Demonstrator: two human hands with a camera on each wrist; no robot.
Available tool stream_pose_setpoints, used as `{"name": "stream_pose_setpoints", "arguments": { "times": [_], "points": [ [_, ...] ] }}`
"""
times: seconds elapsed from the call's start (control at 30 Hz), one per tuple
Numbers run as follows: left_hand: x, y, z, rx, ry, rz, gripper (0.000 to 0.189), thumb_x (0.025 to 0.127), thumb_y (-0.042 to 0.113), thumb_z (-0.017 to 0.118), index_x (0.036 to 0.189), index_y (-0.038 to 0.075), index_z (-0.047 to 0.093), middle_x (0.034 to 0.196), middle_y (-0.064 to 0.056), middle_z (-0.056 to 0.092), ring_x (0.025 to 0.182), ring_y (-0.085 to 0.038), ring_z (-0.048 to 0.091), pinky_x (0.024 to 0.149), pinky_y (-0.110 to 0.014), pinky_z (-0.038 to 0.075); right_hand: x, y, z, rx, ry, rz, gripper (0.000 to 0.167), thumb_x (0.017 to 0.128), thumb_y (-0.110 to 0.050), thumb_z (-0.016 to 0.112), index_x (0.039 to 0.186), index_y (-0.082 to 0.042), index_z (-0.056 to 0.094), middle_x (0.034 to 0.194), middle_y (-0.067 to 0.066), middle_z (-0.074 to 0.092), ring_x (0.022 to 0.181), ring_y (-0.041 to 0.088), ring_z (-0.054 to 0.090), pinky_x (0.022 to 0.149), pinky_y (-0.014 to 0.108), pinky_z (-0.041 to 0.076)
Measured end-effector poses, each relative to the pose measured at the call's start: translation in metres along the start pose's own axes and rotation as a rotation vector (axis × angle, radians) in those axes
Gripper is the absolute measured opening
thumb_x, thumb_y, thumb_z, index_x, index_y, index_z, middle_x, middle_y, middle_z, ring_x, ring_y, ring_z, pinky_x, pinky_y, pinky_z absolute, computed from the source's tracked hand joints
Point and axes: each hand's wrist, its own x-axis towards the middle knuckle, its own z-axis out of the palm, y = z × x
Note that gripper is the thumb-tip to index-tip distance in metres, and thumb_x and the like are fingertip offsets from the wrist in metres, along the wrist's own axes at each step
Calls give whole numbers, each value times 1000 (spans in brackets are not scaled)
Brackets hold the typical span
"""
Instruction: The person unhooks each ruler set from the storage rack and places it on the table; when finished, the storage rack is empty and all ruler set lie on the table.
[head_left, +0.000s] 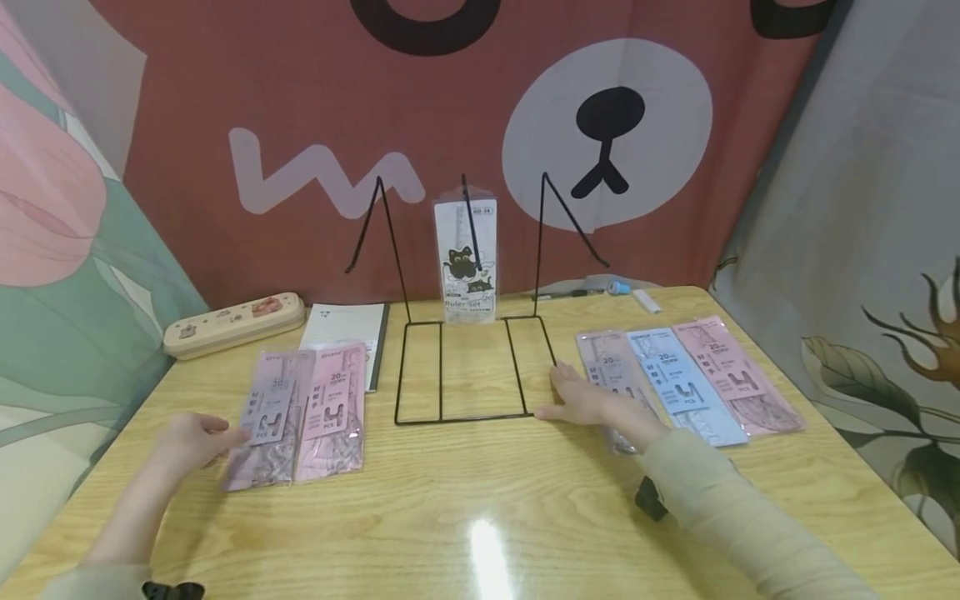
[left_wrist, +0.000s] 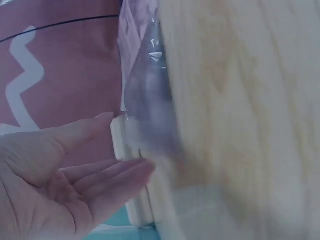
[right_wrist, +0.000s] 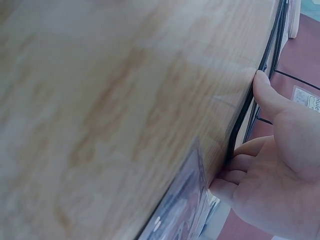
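A black wire rack stands on the table with thin prongs rising at its back. My right hand grips its front right corner, the thumb against the front bar and the other fingers curled by the side bar. Hanging on the rack's middle prong is a white ruler set pack with black cats. My left hand is beside a purple ruler set pack, fingertips right at its left edge, thumb and fingers apart in the left wrist view. A pink ruler set pack lies next to the purple one.
Right of the rack lie a greyish-purple pack, a blue pack and another pink pack. Along the back are a cream pencil case, a notebook, a pen and a white eraser, before a reddish curtain.
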Motion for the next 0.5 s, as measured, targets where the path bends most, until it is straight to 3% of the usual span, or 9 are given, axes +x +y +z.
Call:
{"name": "stream_pose_setpoints", "arguments": {
  "times": [0.07,0.17,0.4,0.5],
  "points": [
    [0,5,-2,24,56,34,74,89,40,61,123,-24,44,115,-38,57,99,-49,59,80,-52,52,0,0,0,-1,2,0,90,93,-48,52,147,9,7,155,26,-3,144,40,0,118,51,6],
    [2,12,-2,-8,119,104,78,92,40,57,132,-22,35,127,-38,47,117,-53,46,92,-59,44,0,-1,0,-3,5,3,90,93,-48,52,147,9,7,155,26,-3,144,40,0,118,51,6],
    [15,36,8,-158,257,312,74,92,36,60,140,-11,32,140,-33,38,127,-53,36,101,-61,35,1,0,1,-8,7,-1,91,93,-48,52,147,10,8,155,27,-2,144,40,0,119,51,6],
    [26,48,15,-226,265,360,71,92,35,61,142,-7,33,143,-30,37,131,-51,32,105,-62,30,1,0,2,-6,7,3,91,93,-48,52,147,10,8,155,27,-2,144,40,1,119,51,6]
  ]
}}
